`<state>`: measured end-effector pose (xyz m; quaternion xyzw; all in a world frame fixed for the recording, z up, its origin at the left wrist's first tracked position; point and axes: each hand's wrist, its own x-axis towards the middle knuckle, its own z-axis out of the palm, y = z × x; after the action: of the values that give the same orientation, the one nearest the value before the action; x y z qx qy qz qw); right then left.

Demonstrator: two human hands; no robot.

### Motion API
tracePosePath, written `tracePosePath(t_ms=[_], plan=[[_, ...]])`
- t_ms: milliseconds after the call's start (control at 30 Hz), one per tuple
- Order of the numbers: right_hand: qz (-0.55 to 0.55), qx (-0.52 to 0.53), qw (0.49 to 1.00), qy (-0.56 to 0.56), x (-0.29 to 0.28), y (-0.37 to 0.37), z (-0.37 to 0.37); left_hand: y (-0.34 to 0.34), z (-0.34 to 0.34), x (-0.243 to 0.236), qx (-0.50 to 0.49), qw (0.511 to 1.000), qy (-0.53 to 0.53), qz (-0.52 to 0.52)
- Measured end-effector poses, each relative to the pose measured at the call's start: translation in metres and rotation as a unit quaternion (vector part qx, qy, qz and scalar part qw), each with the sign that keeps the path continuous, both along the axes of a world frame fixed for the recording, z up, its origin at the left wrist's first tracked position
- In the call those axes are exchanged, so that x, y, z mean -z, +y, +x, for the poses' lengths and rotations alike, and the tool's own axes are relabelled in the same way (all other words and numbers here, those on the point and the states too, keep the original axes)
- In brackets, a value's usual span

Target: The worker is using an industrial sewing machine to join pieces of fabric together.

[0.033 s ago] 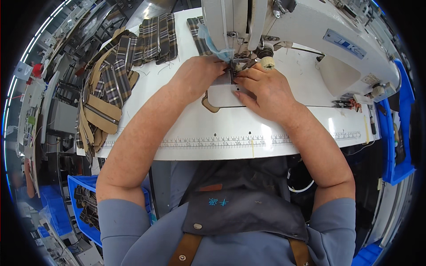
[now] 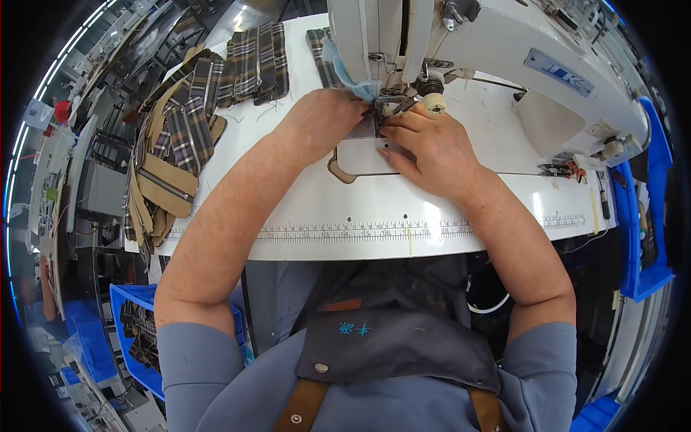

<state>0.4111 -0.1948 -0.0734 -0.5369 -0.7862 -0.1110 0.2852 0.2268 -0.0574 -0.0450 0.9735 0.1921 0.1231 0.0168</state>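
Plainly, two bare hands are at one large white sewing machine point(image 2: 504, 57); it stands on one white bench point(image 2: 403, 201), at the far side, its needle area between the hands; the machine's casing is glossy, with a blue-and-silver oblong plate on its arm, and one cream round knob point(image 2: 434, 104) beside the needle area; one thin pale blue sheet point(image 2: 342, 68) hangs there too.

The left hand point(image 2: 327, 122) has its fingers drawn close together and tips hidden by the needle area, so I cannot tell whether it pinches anything; the right hand point(image 2: 432, 147) lies with bent fingers reaching the needle area and its thumb set apart; whatever lies beneath their fingertips is too hidden to tell.

Left of the left forearm lies one heap of brown plaid and tan fabric pieces point(image 2: 191, 137), overlapping too much to count, with at least three zips showing; one more plaid fabric strip point(image 2: 319, 50) lies behind the machine's head; one printed ruler scale point(image 2: 360, 233) runs along the bench's near edge; one orange-and-black small tool point(image 2: 565, 171) lies at the right; two blue plastic bins flank the bench, the left bin point(image 2: 129, 288) holding plaid pieces, the right bin point(image 2: 637, 284) near the machine's end.
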Motion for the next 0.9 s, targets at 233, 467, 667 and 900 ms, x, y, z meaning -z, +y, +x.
tracePosePath(t_ms=[233,467,667,900], plan=[[0.0,-0.007,1.0,-0.004,-0.002,0.001,0.0,0.001,-0.015,-0.001,-0.02,0.996,0.029,0.081],[0.013,-0.021,1.0,0.0,0.002,0.001,0.002,-0.025,-0.088,-0.005,0.025,0.996,-0.081,0.042],[0.011,-0.022,1.0,-0.001,0.003,0.002,0.001,-0.093,-0.165,-0.022,-0.134,0.968,-0.131,-0.169],[0.013,-0.024,1.0,0.004,0.003,0.002,-0.001,-0.077,-0.145,-0.001,-0.2,0.976,-0.088,-0.017]])
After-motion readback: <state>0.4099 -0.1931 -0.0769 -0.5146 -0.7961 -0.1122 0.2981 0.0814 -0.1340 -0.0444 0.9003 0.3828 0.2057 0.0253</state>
